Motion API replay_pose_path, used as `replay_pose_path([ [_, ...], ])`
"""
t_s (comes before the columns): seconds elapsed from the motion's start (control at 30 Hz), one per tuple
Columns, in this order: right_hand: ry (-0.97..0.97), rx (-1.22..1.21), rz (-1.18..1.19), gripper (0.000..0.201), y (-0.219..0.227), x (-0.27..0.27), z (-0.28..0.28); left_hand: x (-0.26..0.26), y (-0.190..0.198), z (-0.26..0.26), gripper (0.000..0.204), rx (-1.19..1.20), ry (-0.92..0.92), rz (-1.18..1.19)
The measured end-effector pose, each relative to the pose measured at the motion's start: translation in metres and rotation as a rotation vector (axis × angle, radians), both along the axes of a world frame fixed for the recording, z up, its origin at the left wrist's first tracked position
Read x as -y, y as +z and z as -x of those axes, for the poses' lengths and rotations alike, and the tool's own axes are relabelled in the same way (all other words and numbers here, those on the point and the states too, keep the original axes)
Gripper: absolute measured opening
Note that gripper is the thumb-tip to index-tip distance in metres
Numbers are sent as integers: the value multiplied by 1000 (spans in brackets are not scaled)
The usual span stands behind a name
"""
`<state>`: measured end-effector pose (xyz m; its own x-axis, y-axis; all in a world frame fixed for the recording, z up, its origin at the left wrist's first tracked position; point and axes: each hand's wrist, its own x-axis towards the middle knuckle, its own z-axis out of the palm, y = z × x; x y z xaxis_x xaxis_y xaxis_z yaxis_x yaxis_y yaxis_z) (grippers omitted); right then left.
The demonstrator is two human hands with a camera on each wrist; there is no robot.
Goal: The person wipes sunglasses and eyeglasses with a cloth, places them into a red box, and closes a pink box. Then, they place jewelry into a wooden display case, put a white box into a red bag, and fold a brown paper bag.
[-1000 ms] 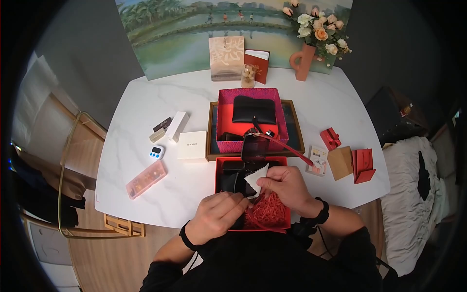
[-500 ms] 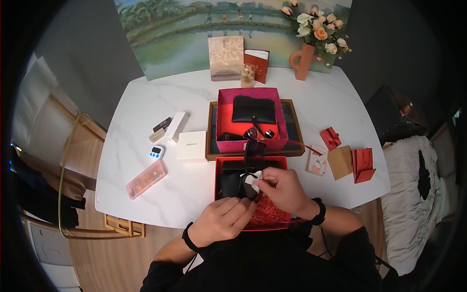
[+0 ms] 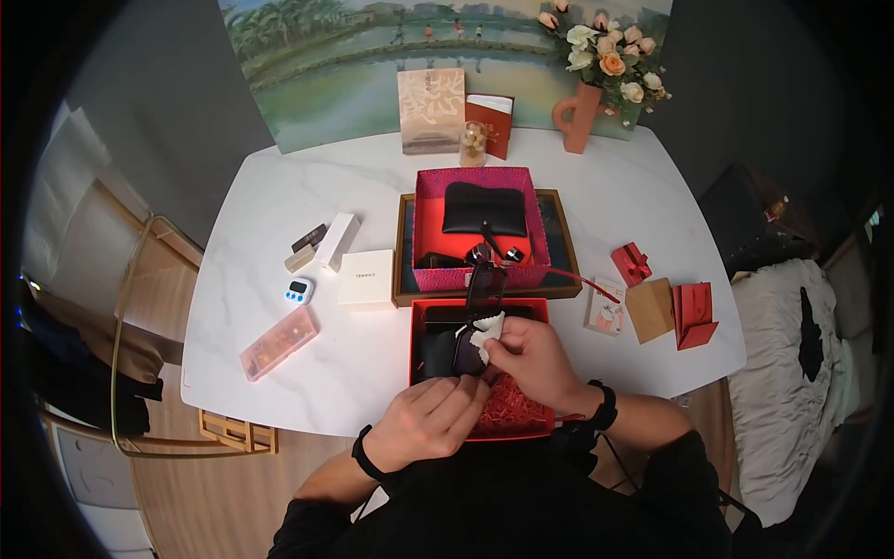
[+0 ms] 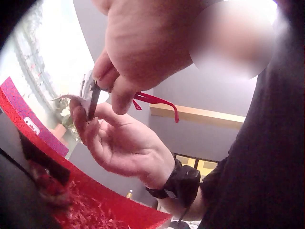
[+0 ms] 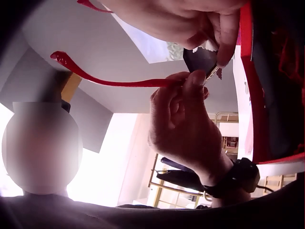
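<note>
Over the open red box (image 3: 550,419), my left hand (image 3: 430,421) grips the dark-lensed sunglasses (image 3: 487,287) near one hinge. Their red temple (image 5: 119,83) sticks out past the left thumb in the right wrist view. My right hand (image 3: 540,365) pinches a small white cloth (image 3: 486,337) with zigzag edges against the nearer lens, its thumb in front. The farther lens points up toward the back of the table. Red paper shreds (image 3: 507,410) and a black item (image 3: 433,354) lie in the box below the hands.
Behind the red box stands a magenta box (image 3: 426,224) with a black pouch (image 3: 486,210), on a framed tray (image 3: 568,252). A white box (image 3: 367,278), timer (image 3: 298,292) and pink organizer (image 3: 279,345) lie left. Small red boxes and a card pack (image 3: 605,306) lie right.
The cloth has folded over the nearer lens, with my right hand slightly closer to my left. The sunglasses have turned a little, and my left hand has shifted slightly right.
</note>
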<state>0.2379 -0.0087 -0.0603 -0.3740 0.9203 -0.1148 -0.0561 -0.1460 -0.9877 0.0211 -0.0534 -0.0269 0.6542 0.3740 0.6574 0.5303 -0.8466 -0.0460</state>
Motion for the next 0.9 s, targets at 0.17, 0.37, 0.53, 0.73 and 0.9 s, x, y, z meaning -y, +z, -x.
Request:
replay_pose_path([
  [0.17,68,-34,149,22,6,3,0,1,1,1,38,4,17,-40],
  [0.37,93,-151,240,23,9,10,2,1,6,3,31,-27,24,-50],
  [0.53,116,-187,286,22,6,14,5,2,8,5,34,-18,35,-27],
  [0.73,166,-157,282,19,7,16,2,2,4,11,38,37,13,45],
  [0.9,250,-155,241,16,-1,13,-5,2,-2,11,35,88,-76,62],
])
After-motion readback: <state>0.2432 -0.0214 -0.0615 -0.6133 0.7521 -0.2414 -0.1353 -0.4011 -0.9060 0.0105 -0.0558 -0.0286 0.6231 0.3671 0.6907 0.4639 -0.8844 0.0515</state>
